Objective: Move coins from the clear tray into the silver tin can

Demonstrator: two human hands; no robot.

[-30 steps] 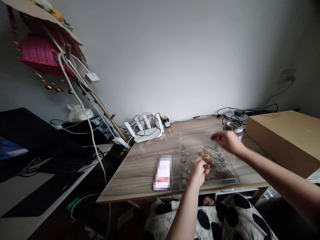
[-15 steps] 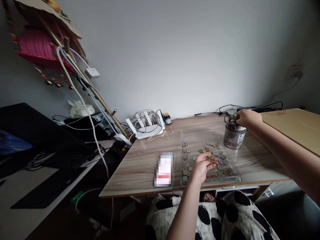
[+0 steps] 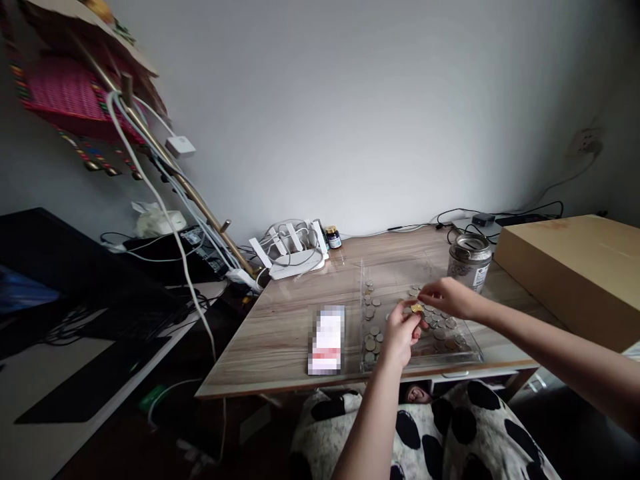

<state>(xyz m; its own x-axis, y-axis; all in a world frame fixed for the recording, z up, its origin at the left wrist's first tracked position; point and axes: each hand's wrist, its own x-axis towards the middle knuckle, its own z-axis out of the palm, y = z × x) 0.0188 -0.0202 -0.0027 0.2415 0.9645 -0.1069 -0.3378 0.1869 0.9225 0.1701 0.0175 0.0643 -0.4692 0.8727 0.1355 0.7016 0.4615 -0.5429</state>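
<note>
A clear acrylic tray [image 3: 473, 349] lies on the wooden table [image 3: 290, 327] and holds several loose coins [image 3: 370, 312]. My left hand [image 3: 400, 333] hovers over the tray and pinches a gold coin [image 3: 417, 308] between its fingertips. My right hand [image 3: 445, 298] reaches in from the right, its fingertips touching that same gold coin. Behind the tray, to the right, stands a metal money tin [image 3: 469, 259] with a slotted lid.
A white and red packet [image 3: 327, 339] lies left of the tray. A white router [image 3: 293, 255] with cables and a small dark jar [image 3: 332, 237] sit at the table's back. A large cardboard box [image 3: 575, 273] fills the right side. A black desk with cables stands to the left.
My right hand went from over the tray to the top of the tin, then came back to the gold coin in my left hand. My left hand lifted slightly.
</note>
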